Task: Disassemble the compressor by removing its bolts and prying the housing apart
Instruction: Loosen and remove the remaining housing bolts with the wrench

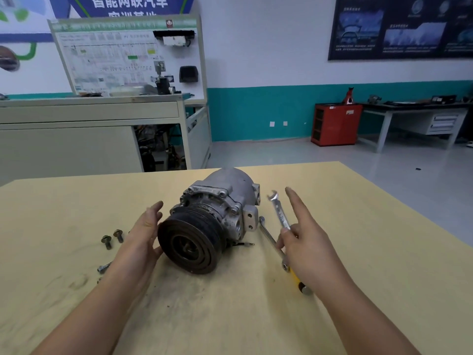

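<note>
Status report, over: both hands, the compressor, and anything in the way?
Left hand open beside the pulley. Right hand holds wrench. Compressor on table, housing unopened. Loose bolts left of it.

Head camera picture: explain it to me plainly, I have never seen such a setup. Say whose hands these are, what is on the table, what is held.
One camera, worn on a person's head, looks down at their bare hands; no robot here. On the table lies the compressor, black pulley toward the camera. The left hand is open beside the pulley. The right hand holds a wrench, forefinger straight. Loose bolts lie at the left; a yellow-handled tool lies by the right hand.
</note>
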Demonstrator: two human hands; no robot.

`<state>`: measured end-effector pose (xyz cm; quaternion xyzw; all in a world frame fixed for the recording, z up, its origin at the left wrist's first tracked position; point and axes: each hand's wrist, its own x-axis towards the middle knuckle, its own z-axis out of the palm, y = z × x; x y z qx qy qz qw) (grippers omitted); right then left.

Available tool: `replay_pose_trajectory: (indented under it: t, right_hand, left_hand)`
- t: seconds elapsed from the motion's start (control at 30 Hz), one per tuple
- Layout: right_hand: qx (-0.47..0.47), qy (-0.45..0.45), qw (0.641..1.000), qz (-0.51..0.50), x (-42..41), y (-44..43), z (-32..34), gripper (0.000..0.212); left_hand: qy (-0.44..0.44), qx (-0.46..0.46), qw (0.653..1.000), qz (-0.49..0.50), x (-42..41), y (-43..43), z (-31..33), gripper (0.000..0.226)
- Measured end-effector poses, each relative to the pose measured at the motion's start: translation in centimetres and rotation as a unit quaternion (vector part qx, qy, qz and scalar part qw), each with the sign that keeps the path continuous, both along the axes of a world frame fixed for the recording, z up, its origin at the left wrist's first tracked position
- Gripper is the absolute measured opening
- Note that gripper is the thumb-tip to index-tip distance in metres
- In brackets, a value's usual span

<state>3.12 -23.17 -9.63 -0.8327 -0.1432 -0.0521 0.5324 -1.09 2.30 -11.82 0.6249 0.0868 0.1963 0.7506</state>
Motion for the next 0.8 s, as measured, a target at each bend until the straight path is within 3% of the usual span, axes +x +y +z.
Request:
replay_pose_trajectory:
  t: [0.13,0.23,0.47,0.8]
  right_hand:
    - [-0.096,-0.073,0.993,-0.01,1.3,1.2,1.6,0.031]
    - [-0.171,-0.072,0.983,0.018,2.5,2.4,1.5,0.044]
    - [-0.253,-0.064,0.965,0.032,4.1,4.1,-0.4,0.078]
    - [-0.277,-0.04,0.958,0.06,4.9,4.1,-0.9,0.074]
  left_hand:
    - [0.014,-0.144,0.986,-0.077,1.7,-0.2,0.3,0.068]
    - [0.017,-0.224,0.971,-0.082,2.9,0.1,-0.5,0.053]
    - [0.06,-0.147,0.985,-0.065,5.0,1.8,-1.5,0.025]
    - [0.048,-0.072,0.996,0.022,5.9,1.2,-2.3,0.021]
